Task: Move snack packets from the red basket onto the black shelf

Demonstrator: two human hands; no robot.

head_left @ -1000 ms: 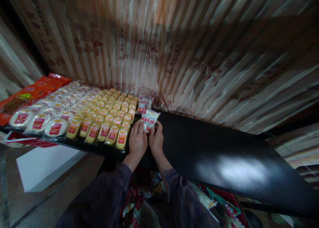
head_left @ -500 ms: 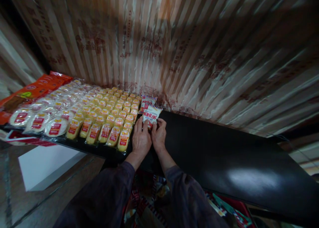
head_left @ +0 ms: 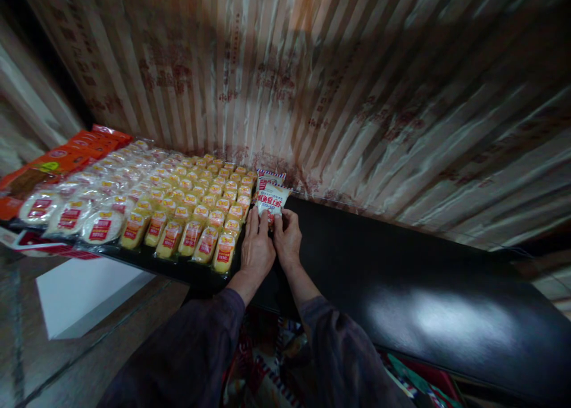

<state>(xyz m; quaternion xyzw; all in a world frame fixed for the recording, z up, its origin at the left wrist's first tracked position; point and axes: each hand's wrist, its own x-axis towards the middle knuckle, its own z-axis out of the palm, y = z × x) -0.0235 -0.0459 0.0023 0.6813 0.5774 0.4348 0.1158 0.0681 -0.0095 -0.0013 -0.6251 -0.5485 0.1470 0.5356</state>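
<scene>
A white snack packet with red and blue print [head_left: 270,200] rests on the black table, with both of my hands at its near end. My left hand [head_left: 259,247] has its fingers on the packet's left near edge, and my right hand [head_left: 288,237] grips the right near corner. Part of the packet's lower end is hidden by the fingers. Just behind it lies another packet with a striped edge [head_left: 272,174], mostly covered by the front one. Rows of wrapped yellow cakes [head_left: 207,244] lie directly to the left of my left hand.
Round white wrapped cakes [head_left: 102,226] and orange packets [head_left: 56,161] fill the table's left end. The black tabletop [head_left: 357,259] stretches right. A pleated curtain [head_left: 285,87] hangs along the back. Below the front edge are a red crate [head_left: 439,375], more packets and a white box [head_left: 84,295].
The front packet has been laid back farther over the one behind, its print tilting differently. Both hands stay on it. The whole view has shifted slightly.
</scene>
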